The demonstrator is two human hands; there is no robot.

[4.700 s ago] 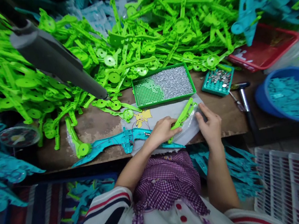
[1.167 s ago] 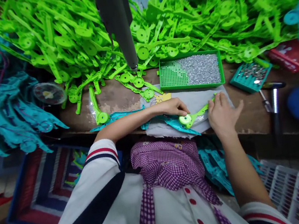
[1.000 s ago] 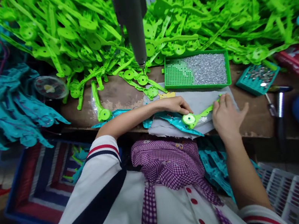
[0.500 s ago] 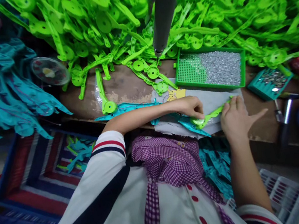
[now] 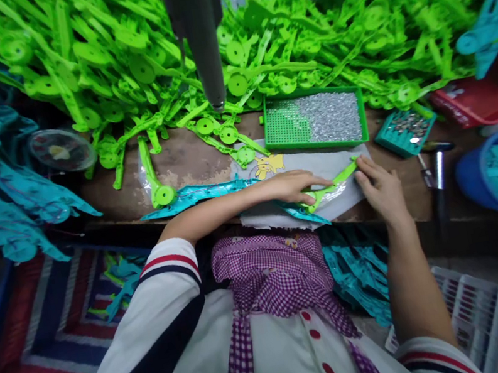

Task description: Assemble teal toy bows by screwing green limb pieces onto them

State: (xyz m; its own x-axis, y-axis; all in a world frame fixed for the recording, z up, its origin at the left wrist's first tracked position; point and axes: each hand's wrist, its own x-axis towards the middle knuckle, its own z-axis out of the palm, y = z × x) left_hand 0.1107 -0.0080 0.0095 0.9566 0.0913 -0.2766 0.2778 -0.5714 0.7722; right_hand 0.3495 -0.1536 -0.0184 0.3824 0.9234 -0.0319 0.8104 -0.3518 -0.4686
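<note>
two hands, one green arm (image 5: 340, 180), at the front edge of your table (image 5: 176, 153).
your left hand (image 5: 295, 187) covers its round end, fingers stretched; your right hand (image 5: 382, 191) curls at its tip. whether either pinches cannot be told. the arm lies over grey cloth (image 5: 351, 197) by the right end of a teal frame (image 5: 211, 190); another green piece (image 5: 156, 188) lies at the left end. your work looks midway: whether this arm is joined is hidden, and heaped green parts (image 5: 137, 65) toward the back edge appear left to do.
</note>
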